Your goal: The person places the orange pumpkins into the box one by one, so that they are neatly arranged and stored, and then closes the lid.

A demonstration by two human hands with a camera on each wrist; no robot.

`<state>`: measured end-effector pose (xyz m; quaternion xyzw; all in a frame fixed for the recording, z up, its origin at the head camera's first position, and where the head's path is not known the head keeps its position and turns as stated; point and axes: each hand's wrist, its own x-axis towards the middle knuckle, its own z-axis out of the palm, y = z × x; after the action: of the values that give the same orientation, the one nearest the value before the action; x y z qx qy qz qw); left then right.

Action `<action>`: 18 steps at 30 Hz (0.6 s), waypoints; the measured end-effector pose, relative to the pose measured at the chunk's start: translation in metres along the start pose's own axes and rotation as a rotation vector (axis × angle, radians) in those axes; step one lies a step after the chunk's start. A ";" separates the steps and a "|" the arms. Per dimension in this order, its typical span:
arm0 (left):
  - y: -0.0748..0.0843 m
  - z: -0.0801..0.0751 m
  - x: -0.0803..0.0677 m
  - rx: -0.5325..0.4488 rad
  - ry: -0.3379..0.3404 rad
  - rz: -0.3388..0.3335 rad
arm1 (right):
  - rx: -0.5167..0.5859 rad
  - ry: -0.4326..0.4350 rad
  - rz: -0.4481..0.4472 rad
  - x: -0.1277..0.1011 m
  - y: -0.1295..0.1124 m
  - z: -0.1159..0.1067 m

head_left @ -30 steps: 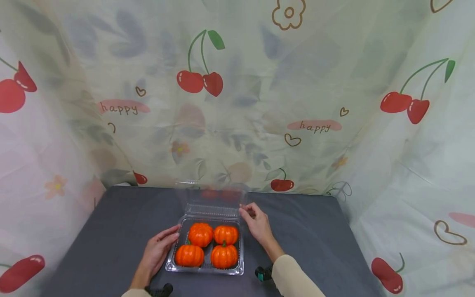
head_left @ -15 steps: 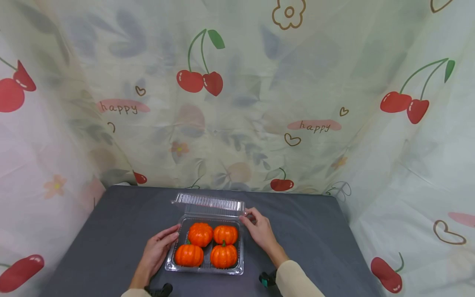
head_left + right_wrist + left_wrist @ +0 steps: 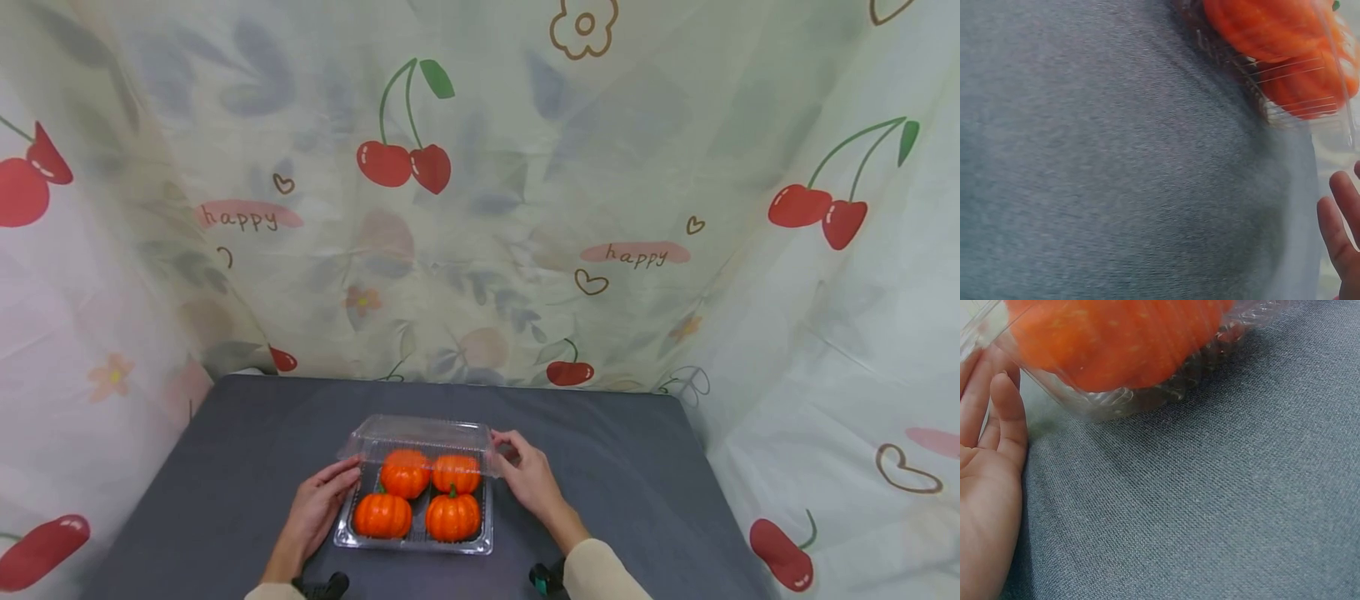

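Note:
A clear plastic clamshell container [image 3: 415, 546] lies on the dark cloth with several small orange pumpkins [image 3: 453, 518] inside, set in two rows. Its hinged lid [image 3: 420, 432] tilts forward over the back row. My right hand [image 3: 531, 479] pinches the lid's right edge between thumb and fingers. On the other side, my left hand [image 3: 315, 504] rests its fairly straight fingertips against the container's left wall. The left wrist view shows those fingers [image 3: 1007, 412] beside a container corner. Fingers of the right hand [image 3: 1338, 234] spread below the lid's edge in the right wrist view.
A dark grey cloth [image 3: 622, 475] covers the table. Cherry-patterned curtains [image 3: 480, 250] hang behind it and along both sides. Dark wrist-worn devices [image 3: 546, 577] sit near both cream sleeves [image 3: 603, 571].
The lid has swung from standing up at the back to leaning forward over the rear pumpkins. My right hand has moved slightly down with it; the left hand stays at the container's side.

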<state>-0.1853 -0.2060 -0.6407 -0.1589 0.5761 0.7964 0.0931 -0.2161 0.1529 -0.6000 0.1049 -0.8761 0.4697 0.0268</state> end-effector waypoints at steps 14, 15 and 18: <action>0.002 -0.002 -0.002 -0.046 -0.028 -0.016 | -0.007 -0.060 0.014 -0.011 0.005 0.001; 0.003 -0.002 -0.002 -0.037 -0.034 -0.019 | -0.005 -0.065 0.018 -0.012 0.005 0.000; 0.004 -0.002 -0.004 -0.031 -0.050 -0.036 | -0.016 -0.083 0.039 -0.014 0.004 0.000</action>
<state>-0.1825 -0.2085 -0.6365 -0.1508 0.5581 0.8072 0.1193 -0.2028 0.1573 -0.6050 0.1069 -0.8820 0.4586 -0.0177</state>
